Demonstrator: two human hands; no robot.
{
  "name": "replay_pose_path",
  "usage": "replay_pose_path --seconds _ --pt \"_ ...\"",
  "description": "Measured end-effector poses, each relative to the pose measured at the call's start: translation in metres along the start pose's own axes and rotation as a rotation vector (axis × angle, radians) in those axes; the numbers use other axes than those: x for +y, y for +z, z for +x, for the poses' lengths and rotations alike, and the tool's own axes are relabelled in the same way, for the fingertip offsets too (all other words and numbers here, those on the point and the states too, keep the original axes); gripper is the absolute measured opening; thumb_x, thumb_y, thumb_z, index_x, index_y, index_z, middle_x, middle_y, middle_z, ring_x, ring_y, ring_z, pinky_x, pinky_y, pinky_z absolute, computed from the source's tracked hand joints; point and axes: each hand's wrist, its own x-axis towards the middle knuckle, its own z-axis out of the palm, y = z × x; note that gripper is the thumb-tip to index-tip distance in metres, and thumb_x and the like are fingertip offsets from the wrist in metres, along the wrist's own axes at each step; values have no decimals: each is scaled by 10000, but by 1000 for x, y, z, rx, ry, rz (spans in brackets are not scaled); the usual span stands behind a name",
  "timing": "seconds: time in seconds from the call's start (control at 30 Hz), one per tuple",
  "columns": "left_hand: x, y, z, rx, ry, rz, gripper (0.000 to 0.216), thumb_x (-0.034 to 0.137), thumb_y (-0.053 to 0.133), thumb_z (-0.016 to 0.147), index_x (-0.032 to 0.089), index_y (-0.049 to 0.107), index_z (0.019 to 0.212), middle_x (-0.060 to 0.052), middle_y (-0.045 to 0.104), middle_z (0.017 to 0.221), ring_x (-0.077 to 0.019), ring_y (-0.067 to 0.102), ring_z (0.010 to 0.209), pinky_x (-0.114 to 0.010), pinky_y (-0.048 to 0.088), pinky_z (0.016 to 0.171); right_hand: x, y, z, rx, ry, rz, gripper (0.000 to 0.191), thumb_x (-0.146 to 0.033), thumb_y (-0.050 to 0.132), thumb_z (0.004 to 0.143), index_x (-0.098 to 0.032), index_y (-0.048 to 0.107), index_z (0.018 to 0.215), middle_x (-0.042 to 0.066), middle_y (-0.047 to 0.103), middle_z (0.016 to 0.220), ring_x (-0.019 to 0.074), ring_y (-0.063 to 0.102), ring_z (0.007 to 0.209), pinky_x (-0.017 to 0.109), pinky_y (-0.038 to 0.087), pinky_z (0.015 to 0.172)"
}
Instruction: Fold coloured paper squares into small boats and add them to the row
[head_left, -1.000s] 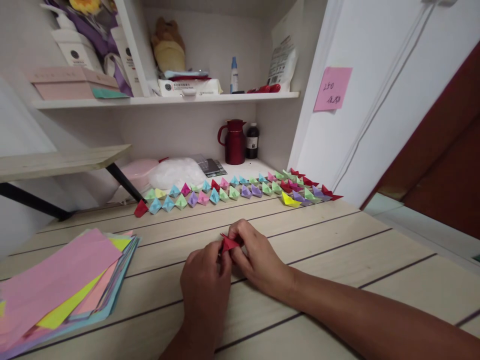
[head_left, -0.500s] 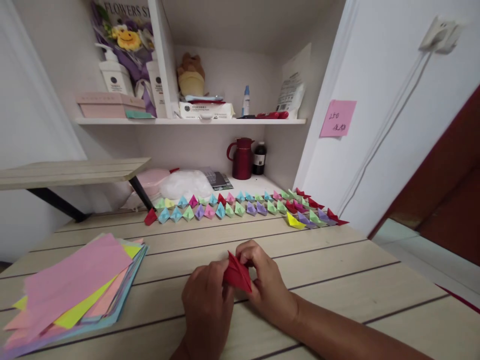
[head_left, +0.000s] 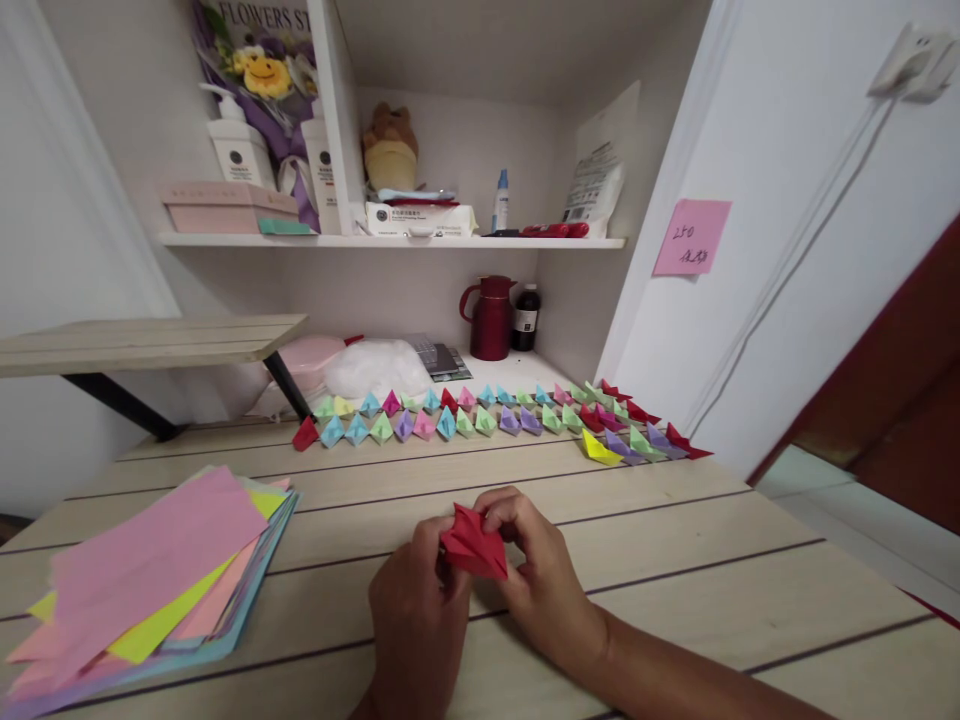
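Note:
A folded piece of red paper [head_left: 475, 543] is held between my two hands, just above the front middle of the table. My left hand [head_left: 421, 610] pinches its left side between thumb and fingers. On the right side, my right hand [head_left: 541, 570] grips it with the thumb below and curled fingers above. Creases and layered flaps show on the face turned up to me. Beyond the hands, small folded paper boats [head_left: 446, 423] in many colours stand in rows along the back of the table, with a yellow boat [head_left: 600, 448] at the right group's front.
To the left lies a fanned stack of coloured paper sheets [head_left: 150, 570]. A small raised wooden stand [head_left: 150, 342] is behind it. Against the back, a red jug [head_left: 490, 318] and a dark bottle [head_left: 526, 318] stand under a white shelf [head_left: 405, 243]. A pink note [head_left: 691, 237] sticks to the wall.
The red paper has turned and opened wider in my fingers, so more of its folded face shows. Both hands keep hold of it. The view has shifted slightly.

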Motion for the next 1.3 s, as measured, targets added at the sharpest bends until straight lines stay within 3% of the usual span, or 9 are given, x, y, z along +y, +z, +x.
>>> replay_pose_path --seconds 0.13,0.3,0.43,0.67,0.83,1.03,1.3 --pt "-2 -1 -1 32 104 31 121 116 567 746 234 550 766 51 583 505 -150 576 432 -237 396 432 0 -4 1 -30 -52 -30 259 -66 537 823 -242 490 1007 46 567 980 164 562 909 282 477 767" --pt "-3 -1 -6 97 281 -14 145 141 528 813 220 571 927 2 678 681 -163 646 575 -256 476 565 -2 -6 0 -18 -87 -82 212 -112 571 822 -241 450 938 5 541 829 136 527 727 251 453 649" --pt "-2 1 -9 92 276 -15 63 189 535 830 222 557 880 2 628 603 -176 600 510 -272 432 510 -5 -7 -1 -34 -120 -149 227 -144 560 821 -252 397 936 -27 523 747 119 484 614 237 428 588" --pt "-5 6 -13 77 215 -27 123 141 577 757 234 518 811 26 582 521 -166 539 427 -271 341 446 -12 -9 -1 -47 -122 -200 213 -150 534 821 -249 395 949 -25 557 762 114 560 648 210 458 618" --pt "-8 10 -13 16 66 -132 100 163 586 737 248 532 736 41 581 498 -150 544 421 -243 351 434 -4 -10 -1 -72 -114 -199 253 -129 542 814 -253 433 1006 -7 605 833 133 608 740 230 488 700" --pt "-3 9 -8 -118 -205 -378 208 174 604 717 263 638 901 54 681 609 -126 595 461 -202 434 487 8 -9 -1 -80 39 -124 468 -56 552 754 -266 429 1154 2 627 948 146 618 801 253 498 730" --pt "12 1 1 -111 -550 -467 146 304 616 725 242 656 851 58 627 528 -122 558 428 -200 417 460 8 -3 2 61 120 -68 411 -54 589 732 -245 449 1067 19 537 1009 133 545 782 250 468 677"
